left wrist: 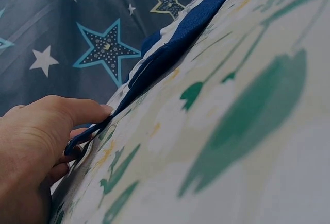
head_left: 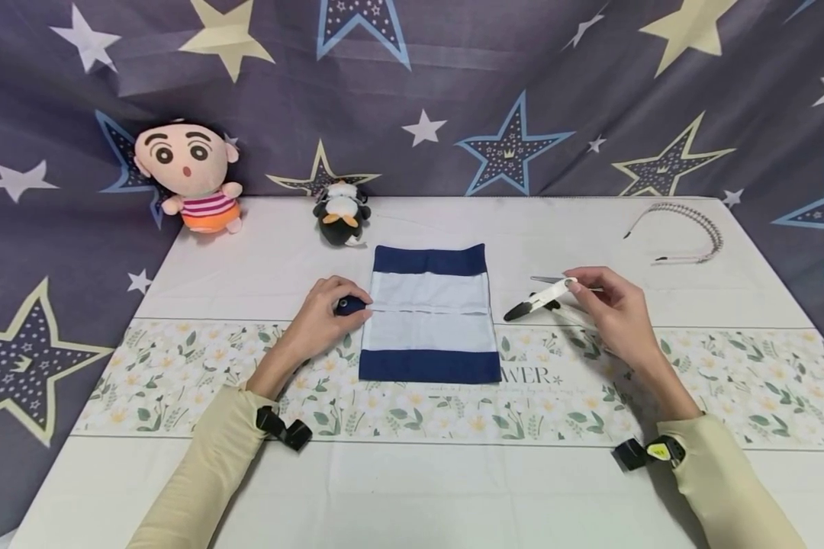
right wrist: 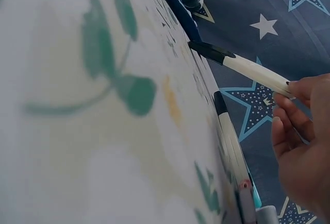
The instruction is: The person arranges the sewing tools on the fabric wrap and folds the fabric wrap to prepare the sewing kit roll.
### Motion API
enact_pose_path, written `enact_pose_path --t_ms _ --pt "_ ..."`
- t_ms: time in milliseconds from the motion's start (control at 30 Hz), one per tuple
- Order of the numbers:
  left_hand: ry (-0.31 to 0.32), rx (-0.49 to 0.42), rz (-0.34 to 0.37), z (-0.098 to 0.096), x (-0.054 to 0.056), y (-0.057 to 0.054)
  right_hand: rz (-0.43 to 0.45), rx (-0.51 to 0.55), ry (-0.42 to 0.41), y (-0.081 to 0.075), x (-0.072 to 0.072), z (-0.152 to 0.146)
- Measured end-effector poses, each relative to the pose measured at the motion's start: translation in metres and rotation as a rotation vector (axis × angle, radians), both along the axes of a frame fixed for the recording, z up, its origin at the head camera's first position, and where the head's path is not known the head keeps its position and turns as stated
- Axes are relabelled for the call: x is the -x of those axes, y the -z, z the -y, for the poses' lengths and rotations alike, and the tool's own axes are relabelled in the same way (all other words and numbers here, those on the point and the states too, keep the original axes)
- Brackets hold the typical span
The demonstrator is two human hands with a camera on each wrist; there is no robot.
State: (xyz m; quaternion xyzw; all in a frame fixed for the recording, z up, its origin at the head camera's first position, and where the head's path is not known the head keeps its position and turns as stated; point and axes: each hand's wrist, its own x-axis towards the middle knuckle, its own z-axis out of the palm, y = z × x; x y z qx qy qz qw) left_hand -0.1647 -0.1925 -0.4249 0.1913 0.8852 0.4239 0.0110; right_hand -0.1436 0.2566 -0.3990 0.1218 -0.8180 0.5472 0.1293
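Note:
A cloth pouch (head_left: pixel 429 328), light blue in the middle with navy bands at top and bottom, lies flat on the table with a slit across its middle. My left hand (head_left: pixel 329 309) pinches a navy tab with a round snap at the pouch's left edge; the left wrist view also shows thumb and fingers on the navy cloth (left wrist: pixel 154 62). To the right of the pouch, my right hand (head_left: pixel 614 301) pinches a white marker (head_left: pixel 549 297) by one end, its black end pointing toward the pouch. Under it a second white marker (right wrist: pixel 234 144) with a black end lies on the table.
A thin grey item (head_left: pixel 545 279) lies by the right fingers, its kind unclear. Behind stand a plush doll (head_left: pixel 202 179) and a small penguin plush (head_left: pixel 342 213). A headband (head_left: pixel 707 225) lies at the back right. A star-patterned curtain (head_left: pixel 426 84) hangs behind the table.

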Motion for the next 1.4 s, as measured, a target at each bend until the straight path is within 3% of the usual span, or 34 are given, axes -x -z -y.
enact_pose_path --t_ms 533,800,1400 --pt "-0.001 0.007 0.01 0.0 -0.001 -0.001 -0.024 0.126 -0.047 -0.004 0.025 0.019" --pt "0.004 0.006 0.008 0.0 -0.001 0.0 -0.045 0.183 -0.114 -0.002 0.038 0.041" --pt "0.001 0.013 -0.005 0.0 -0.001 0.0 -0.019 0.169 -0.208 -0.002 0.075 0.102"
